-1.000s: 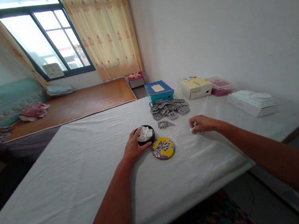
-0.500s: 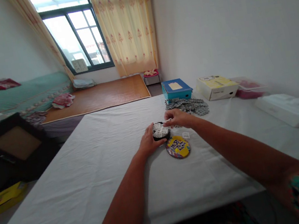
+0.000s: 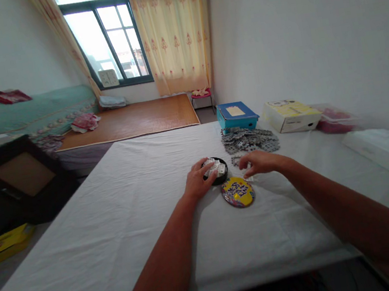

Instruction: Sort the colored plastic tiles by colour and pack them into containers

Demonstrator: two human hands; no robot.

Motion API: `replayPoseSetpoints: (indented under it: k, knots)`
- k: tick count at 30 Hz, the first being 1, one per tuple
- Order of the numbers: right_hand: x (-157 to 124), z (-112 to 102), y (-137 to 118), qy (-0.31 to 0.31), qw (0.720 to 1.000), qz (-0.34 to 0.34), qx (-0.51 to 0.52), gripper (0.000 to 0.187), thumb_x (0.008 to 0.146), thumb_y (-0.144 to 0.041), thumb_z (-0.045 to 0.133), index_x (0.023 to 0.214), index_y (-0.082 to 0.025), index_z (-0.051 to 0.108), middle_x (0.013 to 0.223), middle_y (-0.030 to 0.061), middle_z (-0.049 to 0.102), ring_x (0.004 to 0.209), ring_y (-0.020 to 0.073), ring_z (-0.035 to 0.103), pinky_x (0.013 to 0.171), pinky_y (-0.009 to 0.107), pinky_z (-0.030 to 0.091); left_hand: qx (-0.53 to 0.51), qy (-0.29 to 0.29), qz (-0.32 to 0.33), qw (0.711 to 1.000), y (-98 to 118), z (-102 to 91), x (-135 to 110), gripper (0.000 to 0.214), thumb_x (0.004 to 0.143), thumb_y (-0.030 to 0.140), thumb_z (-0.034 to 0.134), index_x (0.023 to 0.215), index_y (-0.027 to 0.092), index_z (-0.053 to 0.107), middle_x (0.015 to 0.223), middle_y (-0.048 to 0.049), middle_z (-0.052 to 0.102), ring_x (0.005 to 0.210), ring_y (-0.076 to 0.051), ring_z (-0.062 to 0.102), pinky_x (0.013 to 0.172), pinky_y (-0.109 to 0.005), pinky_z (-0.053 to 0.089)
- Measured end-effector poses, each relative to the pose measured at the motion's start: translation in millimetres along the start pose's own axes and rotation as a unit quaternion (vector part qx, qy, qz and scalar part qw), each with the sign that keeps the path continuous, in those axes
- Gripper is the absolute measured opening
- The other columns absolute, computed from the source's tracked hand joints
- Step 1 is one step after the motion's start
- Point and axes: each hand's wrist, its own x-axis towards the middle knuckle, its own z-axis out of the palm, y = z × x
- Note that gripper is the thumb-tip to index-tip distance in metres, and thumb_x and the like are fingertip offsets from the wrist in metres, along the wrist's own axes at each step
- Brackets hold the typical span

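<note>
A round black container (image 3: 226,175) stands on the table with several small white latticed pieces (image 3: 216,167) inside. My left hand (image 3: 198,179) holds the container from its left side, fingers reaching over the rim onto the white pieces. Just in front lies a round yellow lid (image 3: 238,192) with dark lettering and a patterned edge. To the right, my right hand (image 3: 259,162) points down with its fingertips together at a small white latticed piece (image 3: 250,179) beside the lid. The fingers partly hide that piece.
A heap of grey latticed pieces (image 3: 249,141) lies beyond my right hand. Behind it stand a blue box (image 3: 237,116), a pale yellow box (image 3: 291,115) and a clear tub (image 3: 336,118). A white box (image 3: 383,150) is at the right. White cloth (image 3: 136,223) covers the table.
My right hand has moved from over the container to the loose white piece right of the lid. The left hand's fingers have shifted inward over the container. The view has turned slightly left.
</note>
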Motion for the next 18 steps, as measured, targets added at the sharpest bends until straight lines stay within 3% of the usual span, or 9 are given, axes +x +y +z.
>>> replayPoseSetpoints:
  k: [4,10,14,16,18]
  knots:
    - [-15,16,17,-0.067,0.997,0.017,0.034,0.029,0.070,-0.035,0.072,0.093,-0.019,0.067,0.088,0.0046,0.071,0.079,0.0187,0.064,0.066,0.026,0.045,-0.026,0.040,-0.022,0.999,-5,-0.3,3,0.025,0.084,0.032,0.059,0.104,0.024,0.072,0.124,-0.0050,0.064,0.119,-0.022,0.056,0.108,-0.041,0.042]
    - [-22,18,18,-0.045,0.998,0.004,0.045,0.035,0.070,-0.032,0.070,0.101,-0.018,0.064,0.099,0.0074,0.067,0.086,0.0188,0.062,0.072,0.027,0.047,-0.038,0.071,-0.032,0.996,-8,0.9,4,0.017,0.079,0.018,0.057,0.087,0.022,0.071,0.118,-0.0055,0.064,0.113,-0.021,0.058,0.106,-0.042,0.044]
    - [-29,16,18,-0.054,0.997,0.012,0.048,0.031,0.066,-0.032,0.073,0.091,-0.017,0.063,0.092,0.0059,0.066,0.080,0.0173,0.060,0.066,0.025,0.046,-0.060,0.085,-0.031,0.994,-6,1.2,4,0.029,0.086,0.029,0.054,0.111,0.020,0.066,0.125,-0.0092,0.059,0.122,-0.021,0.053,0.110,-0.040,0.040]
    - [-28,16,18,-0.049,0.995,0.020,0.088,0.028,0.067,-0.036,0.072,0.083,-0.017,0.061,0.080,0.0028,0.064,0.070,0.0148,0.058,0.060,0.024,0.044,-0.079,0.059,-0.056,0.994,-5,1.7,3,0.049,0.085,0.038,0.057,0.130,0.017,0.054,0.134,-0.0130,0.053,0.128,-0.024,0.049,0.111,-0.042,0.038]
    - [-21,14,14,-0.004,0.988,0.027,0.155,0.030,0.070,-0.044,0.069,0.079,-0.017,0.059,0.071,0.0009,0.061,0.063,0.0130,0.055,0.055,0.023,0.043,-0.081,0.011,-0.081,0.993,-2,2.6,2,0.076,0.076,0.045,0.068,0.141,0.015,0.042,0.142,-0.0168,0.046,0.133,-0.029,0.044,0.112,-0.044,0.036]
